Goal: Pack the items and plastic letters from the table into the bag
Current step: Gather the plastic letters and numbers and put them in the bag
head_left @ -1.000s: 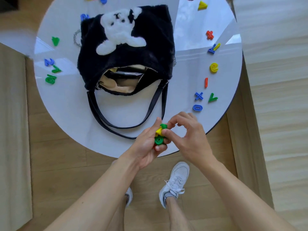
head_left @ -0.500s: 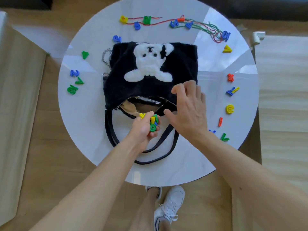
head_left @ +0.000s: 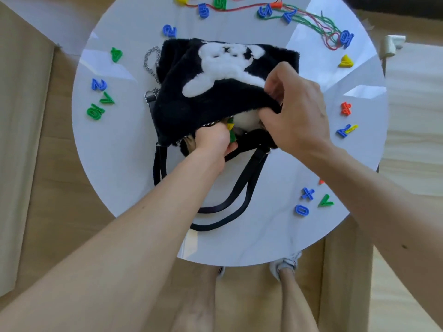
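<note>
A black furry bag [head_left: 191,99] with a white bear patch lies on the round white table [head_left: 119,164], its zip mouth facing me. My right hand [head_left: 297,111] grips the upper lip of the bag and lifts it. My left hand [head_left: 213,142] sits in the mouth, curled round a bunch of green and yellow plastic pieces [head_left: 230,130]. Loose pieces lie around: a green 4 [head_left: 116,54], blue 2 [head_left: 98,84], green 7 [head_left: 107,98], green 10 [head_left: 95,111] on the left; a blue X [head_left: 308,193], blue 0 [head_left: 301,209], green piece [head_left: 325,201] on the right.
Coloured strings [head_left: 318,25] threaded through several pieces lie along the far edge, with a blue 10 [head_left: 346,38] and a yellow triangle [head_left: 346,61]. A red piece [head_left: 346,108] and a blue-yellow pair [head_left: 346,130] sit at the right. The bag's black straps [head_left: 239,200] loop toward me.
My left hand carried the green and yellow pieces from the table's near edge into the bag's mouth. My right hand let go of them, reached forward and took hold of the bag's upper lip.
</note>
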`<move>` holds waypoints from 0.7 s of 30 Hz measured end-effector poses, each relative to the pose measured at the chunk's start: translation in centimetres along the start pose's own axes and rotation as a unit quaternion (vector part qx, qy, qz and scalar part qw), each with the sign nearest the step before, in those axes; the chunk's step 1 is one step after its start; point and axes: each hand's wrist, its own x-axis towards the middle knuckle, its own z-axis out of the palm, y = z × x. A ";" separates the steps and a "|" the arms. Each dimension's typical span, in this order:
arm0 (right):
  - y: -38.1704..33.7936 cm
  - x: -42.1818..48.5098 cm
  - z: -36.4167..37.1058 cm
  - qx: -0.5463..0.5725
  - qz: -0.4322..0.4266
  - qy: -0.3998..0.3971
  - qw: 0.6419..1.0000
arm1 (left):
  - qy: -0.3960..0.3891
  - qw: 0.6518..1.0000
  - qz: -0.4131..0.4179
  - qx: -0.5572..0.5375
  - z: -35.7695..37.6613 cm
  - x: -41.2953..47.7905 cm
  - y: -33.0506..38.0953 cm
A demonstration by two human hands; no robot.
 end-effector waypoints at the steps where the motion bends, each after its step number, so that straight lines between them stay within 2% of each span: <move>1: 0.0 0.1 -0.1 0.007 0.004 -0.005 1.000 | 0.007 1.000 -0.003 -0.021 0.1 -0.2 0.7; 5: -0.2 0.4 -0.4 0.024 0.008 -0.036 0.999 | 0.010 0.994 -0.009 -0.108 0.1 -1.6 2.7; 9: -0.3 0.9 -1.1 0.019 0.000 -0.050 0.999 | 0.003 0.994 0.007 -0.109 0.0 -3.4 3.6; 13: -0.2 1.0 -1.4 0.012 -0.007 -0.066 0.998 | 0.036 0.990 0.014 -0.132 -0.5 -3.9 3.3; 21: 0.8 0.9 -1.3 -0.013 -0.031 -0.094 0.995 | 0.073 0.996 0.034 0.048 -1.6 -3.2 1.0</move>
